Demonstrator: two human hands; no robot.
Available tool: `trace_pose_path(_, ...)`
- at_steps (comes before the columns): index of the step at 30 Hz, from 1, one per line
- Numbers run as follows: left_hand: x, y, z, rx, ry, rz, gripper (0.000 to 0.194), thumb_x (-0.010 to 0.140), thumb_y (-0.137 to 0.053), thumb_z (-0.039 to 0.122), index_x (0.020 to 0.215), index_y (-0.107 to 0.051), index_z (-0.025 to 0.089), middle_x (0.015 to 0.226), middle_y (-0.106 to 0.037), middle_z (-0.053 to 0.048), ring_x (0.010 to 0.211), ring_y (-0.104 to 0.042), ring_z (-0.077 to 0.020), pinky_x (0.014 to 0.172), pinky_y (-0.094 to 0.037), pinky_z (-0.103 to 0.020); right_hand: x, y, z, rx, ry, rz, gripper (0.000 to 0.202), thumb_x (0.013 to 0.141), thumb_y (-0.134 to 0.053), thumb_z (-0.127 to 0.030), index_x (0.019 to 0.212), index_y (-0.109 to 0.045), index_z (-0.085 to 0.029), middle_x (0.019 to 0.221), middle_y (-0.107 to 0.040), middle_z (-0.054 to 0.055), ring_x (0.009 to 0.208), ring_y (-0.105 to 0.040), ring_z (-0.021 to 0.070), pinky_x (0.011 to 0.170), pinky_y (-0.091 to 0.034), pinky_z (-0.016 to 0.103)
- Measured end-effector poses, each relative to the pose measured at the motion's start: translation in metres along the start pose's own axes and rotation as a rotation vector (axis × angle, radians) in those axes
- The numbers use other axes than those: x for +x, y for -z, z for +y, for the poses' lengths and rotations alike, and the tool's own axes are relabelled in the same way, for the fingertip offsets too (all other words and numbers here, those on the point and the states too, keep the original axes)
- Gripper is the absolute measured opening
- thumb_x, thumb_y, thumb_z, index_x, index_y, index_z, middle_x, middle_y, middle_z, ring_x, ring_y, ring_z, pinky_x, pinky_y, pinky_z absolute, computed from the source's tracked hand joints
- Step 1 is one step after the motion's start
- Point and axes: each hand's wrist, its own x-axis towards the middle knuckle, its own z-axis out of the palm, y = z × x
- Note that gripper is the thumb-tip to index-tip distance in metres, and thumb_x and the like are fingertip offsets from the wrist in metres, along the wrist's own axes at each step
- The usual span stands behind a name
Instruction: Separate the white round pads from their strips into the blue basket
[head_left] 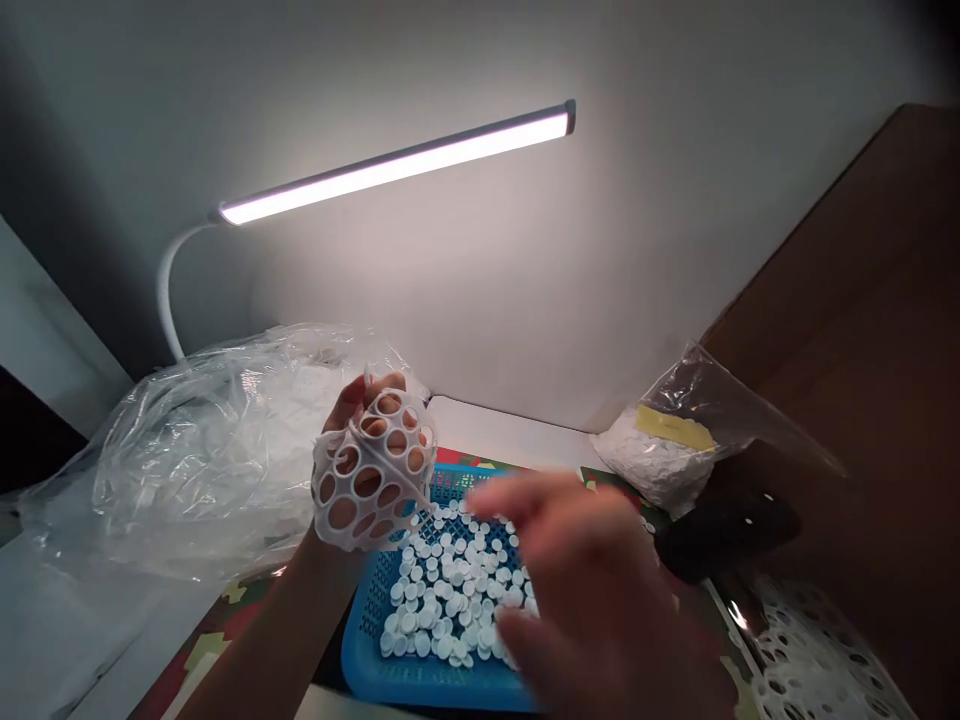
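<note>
My left hand (346,400) is closed on a white perforated plastic sheet (375,460), curved and full of round holes; some fingers show through the holes. The sheet is held up over the back left of a blue plastic basket (360,655). Many small white discs (469,580) lie loose in the basket. Over the basket's right side is my right hand (592,570), blurred by motion. Its thumb and forefinger are apart, and I see nothing between them. The hand hides part of the discs and the basket's right edge.
A large clear plastic bag (210,450) of white material fills the left. At right are a clear bag of white pieces (645,460) with a yellow label, a black-handled tool (727,535) and more perforated white plastic (817,650). A lit lamp (397,165) hangs above.
</note>
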Motion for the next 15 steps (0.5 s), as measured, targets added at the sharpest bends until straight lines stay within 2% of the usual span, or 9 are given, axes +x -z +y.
trace_pose_path(1, -0.002, -0.001, -0.002, -0.03, 0.018, -0.037, 0.031, 0.085, -0.055, 0.027, 0.06, -0.038, 0.02, 0.04, -0.035, 0.008, 0.032, -0.034, -0.005, 0.033, -0.03, -0.013, 0.01, -0.005, 0.008, 0.111, 0.037, 0.035, 0.019, 0.082, -0.059, -0.033, 0.1, -0.055, -0.03, 0.114, -0.059, 0.004, 0.109, -0.055, 0.0245, 0.088, -0.049, 0.043)
trace_pose_path(2, -0.004, -0.001, -0.004, -0.045, 0.034, -0.073, 0.031, 0.084, -0.057, 0.027, 0.06, -0.038, 0.02, 0.04, -0.033, 0.009, 0.031, -0.031, -0.004, 0.032, -0.029, -0.012, 0.019, -0.009, 0.015, 0.179, 0.009, 0.004, 0.026, 0.084, -0.057, -0.033, 0.109, -0.052, -0.03, 0.121, -0.055, 0.004, 0.115, -0.052, 0.0234, 0.094, -0.046, 0.044)
trace_pose_path(3, -0.006, -0.001, -0.006, -0.039, 0.031, -0.1, 0.032, 0.082, -0.06, 0.028, 0.06, -0.039, 0.02, 0.04, -0.031, 0.009, 0.03, -0.028, -0.0034, 0.032, -0.028, -0.012, 0.026, -0.012, 0.021, 0.211, -0.06, -0.083, 0.031, 0.085, -0.056, -0.032, 0.114, -0.049, -0.029, 0.123, -0.054, 0.005, 0.118, -0.05, 0.0223, 0.097, -0.044, 0.043)
trace_pose_path(6, -0.009, 0.002, -0.007, 0.03, 0.032, -0.14, 0.034, 0.077, -0.064, 0.036, 0.06, -0.038, 0.021, 0.042, -0.029, 0.01, 0.03, -0.019, -0.0029, 0.03, -0.026, -0.012, 0.035, -0.011, 0.031, 0.293, -0.204, -0.349, 0.029, 0.084, -0.059, -0.036, 0.109, -0.052, -0.024, 0.108, -0.06, 0.006, 0.104, -0.057, 0.0199, 0.089, -0.048, 0.037)
trace_pose_path(8, -0.009, 0.002, -0.003, 0.078, 0.056, -0.143, 0.035, 0.075, -0.064, 0.042, 0.061, -0.039, 0.022, 0.042, -0.027, 0.01, 0.029, -0.015, -0.0032, 0.028, -0.024, -0.014, 0.034, -0.007, 0.031, 0.351, -0.261, -0.4, 0.023, 0.082, -0.062, -0.036, 0.098, -0.055, -0.022, 0.092, -0.062, 0.004, 0.088, -0.06, 0.0165, 0.077, -0.05, 0.03)
trace_pose_path(10, -0.009, 0.001, 0.003, 0.141, 0.111, -0.122, 0.034, 0.075, -0.061, 0.045, 0.061, -0.04, 0.022, 0.042, -0.028, 0.01, 0.029, -0.016, -0.004, 0.027, -0.022, -0.015, 0.034, -0.004, 0.029, 0.442, -0.282, -0.333, 0.018, 0.079, -0.066, -0.034, 0.086, -0.056, -0.021, 0.079, -0.061, 0.0, 0.074, -0.06, 0.0132, 0.067, -0.05, 0.025)
trace_pose_path(12, -0.009, -0.003, 0.009, 0.23, 0.186, -0.093, 0.033, 0.077, -0.056, 0.042, 0.059, -0.04, 0.021, 0.044, -0.032, 0.007, 0.031, -0.023, -0.0051, 0.028, -0.024, -0.015, 0.035, -0.001, 0.027, 0.534, -0.265, -0.188, 0.018, 0.077, -0.068, -0.033, 0.079, -0.056, -0.02, 0.072, -0.059, -0.002, 0.067, -0.06, 0.0118, 0.064, -0.049, 0.024)
trace_pose_path(15, -0.005, -0.008, 0.009, 0.416, 0.185, -0.076, 0.03, 0.078, -0.057, 0.034, 0.057, -0.044, 0.018, 0.057, -0.048, 0.001, 0.043, -0.045, -0.0074, 0.04, -0.04, -0.018, 0.037, 0.002, 0.023, 0.563, -0.263, 0.038, 0.017, 0.076, -0.068, -0.034, 0.079, -0.058, -0.021, 0.068, -0.061, -0.002, 0.062, -0.06, 0.0124, 0.059, -0.048, 0.024)
